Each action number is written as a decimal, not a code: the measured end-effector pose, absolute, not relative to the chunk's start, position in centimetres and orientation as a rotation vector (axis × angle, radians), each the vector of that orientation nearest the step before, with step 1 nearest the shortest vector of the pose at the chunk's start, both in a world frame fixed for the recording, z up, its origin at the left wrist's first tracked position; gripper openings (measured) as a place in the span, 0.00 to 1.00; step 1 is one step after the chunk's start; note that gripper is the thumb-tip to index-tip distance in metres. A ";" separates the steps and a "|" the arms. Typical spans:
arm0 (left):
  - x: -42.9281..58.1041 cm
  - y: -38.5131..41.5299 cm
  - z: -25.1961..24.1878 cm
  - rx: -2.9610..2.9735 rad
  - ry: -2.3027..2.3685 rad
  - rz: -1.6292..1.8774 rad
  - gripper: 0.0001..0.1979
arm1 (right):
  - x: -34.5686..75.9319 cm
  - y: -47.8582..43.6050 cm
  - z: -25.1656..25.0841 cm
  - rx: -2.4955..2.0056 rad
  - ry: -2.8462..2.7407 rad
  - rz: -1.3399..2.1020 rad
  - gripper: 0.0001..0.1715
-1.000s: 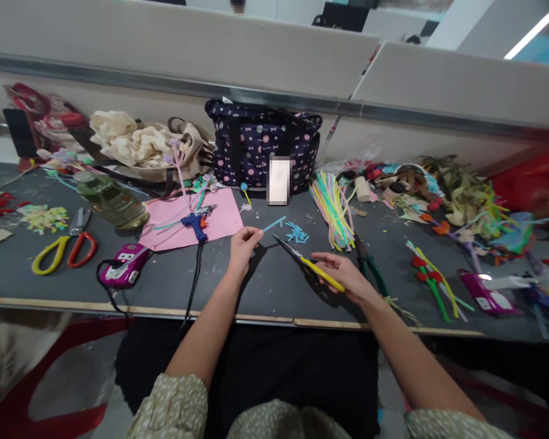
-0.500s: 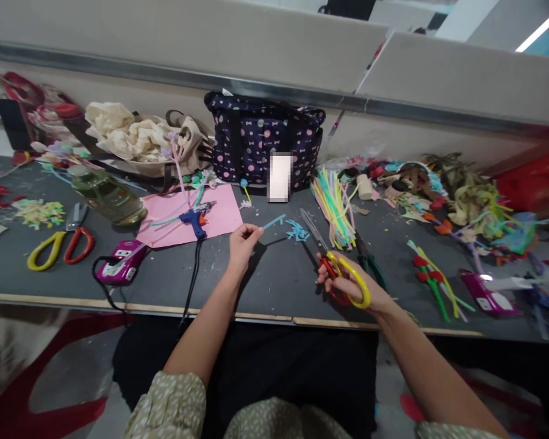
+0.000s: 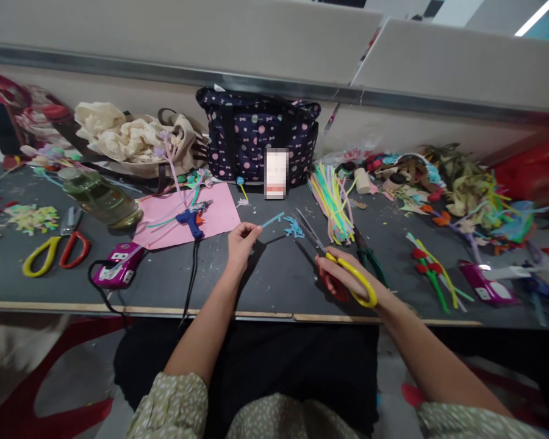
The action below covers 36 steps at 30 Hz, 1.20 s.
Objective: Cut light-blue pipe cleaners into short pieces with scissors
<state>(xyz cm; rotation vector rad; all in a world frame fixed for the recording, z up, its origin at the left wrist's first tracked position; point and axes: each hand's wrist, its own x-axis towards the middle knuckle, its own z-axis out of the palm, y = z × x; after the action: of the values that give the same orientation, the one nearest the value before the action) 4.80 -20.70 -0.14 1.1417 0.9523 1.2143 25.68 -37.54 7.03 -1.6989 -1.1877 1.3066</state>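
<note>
Along a pale partition (image 3: 165, 30) stretches a dark grey table (image 3: 269, 286). Near its middle, the left hand (image 3: 244, 245) pinches a thin blue strip (image 3: 273, 220), short blue pieces (image 3: 294, 228) lying just right. Gripped in the right hand (image 3: 348, 273), scissors (image 3: 332, 259) point far and left; how wide they stand is hard to tell.

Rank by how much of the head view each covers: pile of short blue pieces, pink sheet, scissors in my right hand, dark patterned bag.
Largest to smallest:
1. Dark patterned bag
2. Pink sheet
3. Held scissors
4. Pile of short blue pieces
</note>
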 end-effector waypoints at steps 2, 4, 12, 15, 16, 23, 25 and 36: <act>4.8 -20.7 -0.2 1.150 0.951 1.213 0.15 | 25.7 -37.3 6.2 -1.730 -1.255 1.281 0.27; 4.9 -20.8 -0.2 1.159 0.947 1.206 0.15 | 25.8 -37.0 5.3 -1.752 -1.309 1.254 0.27; 5.1 -21.1 -0.1 1.211 0.927 1.149 0.14 | 25.7 -36.6 5.0 -1.792 -1.334 1.320 0.27; 5.2 -21.2 -0.1 1.228 0.927 1.123 0.13 | 25.5 -36.5 5.1 -1.830 -1.352 1.313 0.27; 5.2 -21.2 -0.1 1.236 0.924 1.112 0.13 | 25.3 -36.5 5.2 -1.843 -1.354 1.308 0.28; 5.3 -21.3 -0.3 1.299 0.924 1.033 0.12 | 24.8 -36.2 5.5 -1.882 -1.370 1.279 0.27; 5.4 -21.4 -0.3 1.303 0.926 1.016 0.12 | 24.8 -36.1 5.5 -1.877 -1.361 1.254 0.27; 5.5 -21.7 -0.2 1.340 0.938 0.977 0.14 | 24.0 -35.8 6.3 -1.879 -1.336 1.233 0.23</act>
<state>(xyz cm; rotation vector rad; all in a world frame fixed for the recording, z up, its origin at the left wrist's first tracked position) 5.50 -21.72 -0.18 1.3403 0.9385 0.9774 24.04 -35.82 6.31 -1.8787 -1.3364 1.2328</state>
